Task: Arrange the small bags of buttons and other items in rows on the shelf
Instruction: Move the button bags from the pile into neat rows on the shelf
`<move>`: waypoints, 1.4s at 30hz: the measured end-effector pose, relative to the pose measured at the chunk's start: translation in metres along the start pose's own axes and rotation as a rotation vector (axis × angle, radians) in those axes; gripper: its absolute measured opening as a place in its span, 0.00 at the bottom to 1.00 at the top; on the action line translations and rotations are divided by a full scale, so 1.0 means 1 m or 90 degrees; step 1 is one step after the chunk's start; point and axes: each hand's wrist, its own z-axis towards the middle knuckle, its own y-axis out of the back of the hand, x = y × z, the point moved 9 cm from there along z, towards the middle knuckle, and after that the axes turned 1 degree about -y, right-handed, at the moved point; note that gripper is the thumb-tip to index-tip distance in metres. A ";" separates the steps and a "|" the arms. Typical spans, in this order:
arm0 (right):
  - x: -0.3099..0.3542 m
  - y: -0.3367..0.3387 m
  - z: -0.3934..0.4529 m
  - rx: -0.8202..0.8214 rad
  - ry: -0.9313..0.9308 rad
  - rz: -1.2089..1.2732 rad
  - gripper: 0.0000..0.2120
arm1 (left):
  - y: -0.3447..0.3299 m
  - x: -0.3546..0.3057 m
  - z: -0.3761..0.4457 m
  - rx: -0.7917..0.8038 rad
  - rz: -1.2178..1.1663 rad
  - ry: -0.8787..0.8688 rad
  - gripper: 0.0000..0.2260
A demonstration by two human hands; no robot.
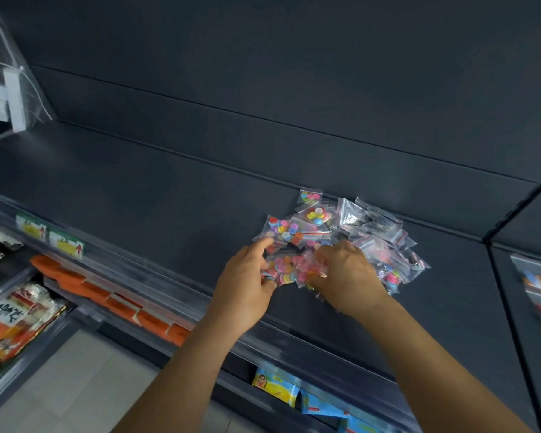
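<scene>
Both hands are working in the heap of small bags point(334, 235) lying unsorted on the dark shelf point(169, 195). The left hand point(247, 276) and right hand point(347, 276) are each pinching bags near the front. Sorting is barely starting; next, one bag needs separating out and laying flat to begin a row.

1. The dark grey metal shelf point(144, 189) lies bare to the left of the heap of small clear plastic bags of coloured buttons point(334, 239).
2. The heap reaches the dark grey back panel point(263, 89).
3. A clear plastic front rail point(156, 273) edges the shelf.
</scene>
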 end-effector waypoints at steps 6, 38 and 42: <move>-0.008 0.025 -0.002 -0.072 -0.035 0.254 0.02 | 0.007 -0.014 0.010 -0.010 -0.221 0.024 0.30; -0.318 0.169 -0.170 -0.148 -0.102 0.686 0.04 | -0.202 -0.363 -0.025 0.118 -0.358 -0.165 0.05; -0.357 0.172 -0.192 -0.105 -0.128 0.647 0.09 | -0.235 -0.401 -0.041 0.121 -0.415 -0.152 0.05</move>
